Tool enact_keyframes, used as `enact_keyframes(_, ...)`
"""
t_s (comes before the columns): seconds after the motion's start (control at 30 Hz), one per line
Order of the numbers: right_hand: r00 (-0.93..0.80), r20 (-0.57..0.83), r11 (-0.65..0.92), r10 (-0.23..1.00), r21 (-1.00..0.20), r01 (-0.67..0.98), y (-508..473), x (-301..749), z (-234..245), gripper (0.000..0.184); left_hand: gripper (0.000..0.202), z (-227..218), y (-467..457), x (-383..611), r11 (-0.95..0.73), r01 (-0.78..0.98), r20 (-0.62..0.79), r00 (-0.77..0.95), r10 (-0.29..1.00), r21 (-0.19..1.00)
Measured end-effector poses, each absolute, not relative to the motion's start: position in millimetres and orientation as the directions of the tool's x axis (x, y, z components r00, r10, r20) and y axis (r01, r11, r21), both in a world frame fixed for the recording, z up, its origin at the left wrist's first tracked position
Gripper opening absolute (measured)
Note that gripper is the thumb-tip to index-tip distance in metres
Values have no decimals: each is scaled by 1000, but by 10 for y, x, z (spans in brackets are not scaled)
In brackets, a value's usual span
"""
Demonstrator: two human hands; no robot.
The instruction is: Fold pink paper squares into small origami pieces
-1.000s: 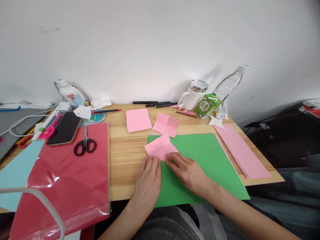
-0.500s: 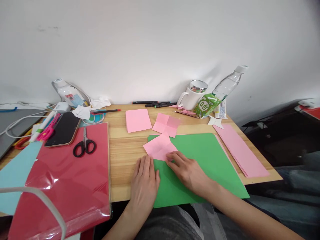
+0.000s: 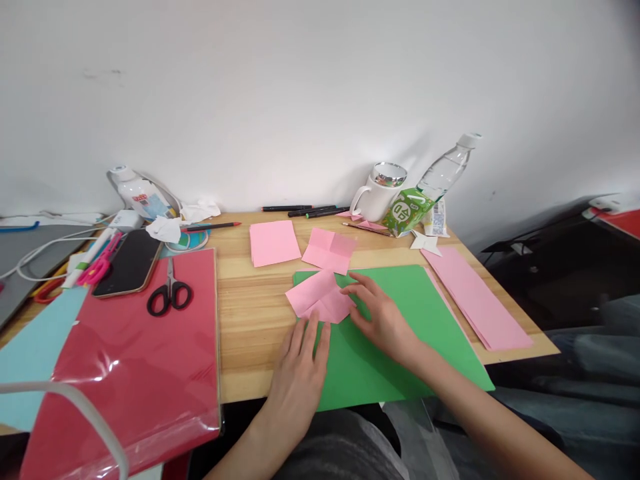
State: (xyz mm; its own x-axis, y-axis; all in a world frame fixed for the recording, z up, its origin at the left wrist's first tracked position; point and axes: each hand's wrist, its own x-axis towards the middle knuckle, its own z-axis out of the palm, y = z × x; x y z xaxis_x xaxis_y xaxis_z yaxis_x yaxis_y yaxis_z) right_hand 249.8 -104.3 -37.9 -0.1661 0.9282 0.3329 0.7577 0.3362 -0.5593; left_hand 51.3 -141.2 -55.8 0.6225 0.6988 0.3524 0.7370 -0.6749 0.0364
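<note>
A creased pink square of paper [image 3: 320,293] lies partly on green sheets [image 3: 400,320] and partly on the wooden table. My left hand [image 3: 303,357] rests palm down with its fingers spread, their tips at the paper's lower edge. At the paper's right corner is my right hand [image 3: 377,313], its fingers apart and curved, thumb and fingertips by the edge; nothing is pinched in them. Just behind lies another pink square with cross creases [image 3: 330,251]. To its left sits a stack of pink squares [image 3: 274,243].
Scissors [image 3: 170,290] lie on a red sheet in clear film [image 3: 145,360], near a phone [image 3: 129,262]. Pens [image 3: 320,211], a white mug [image 3: 379,193], a green carton [image 3: 406,212] and a tilted bottle [image 3: 447,170] stand or lie by the wall. Pink strips [image 3: 475,297] lie at right.
My right hand has let go of the pink paper's lower edge and moved up to its right corner. My left fingers have spread and slid right and up onto the edge.
</note>
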Motion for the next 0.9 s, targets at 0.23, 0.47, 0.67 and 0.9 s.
enact_keyframes(0.23,-84,161,182,983,-872,454,-1032,2534,-374,33,41,-486,-1244,490,-713,694,308,660,686,102)
enact_keyframes(0.47,-83,383,363,920,-755,546,-1268,2497,-330,23,27,-455,-1132,499,-701,663,369,603,707,261)
enact_keyframes(0.67,-465,432,612,772,-310,728,-1361,2682,-234,30,21,-478,-1088,500,-739,612,449,596,666,283)
enact_keyframes(0.9,-776,372,827,509,37,560,-1245,2705,-91,29,23,-530,-1069,506,-749,614,455,609,650,248)
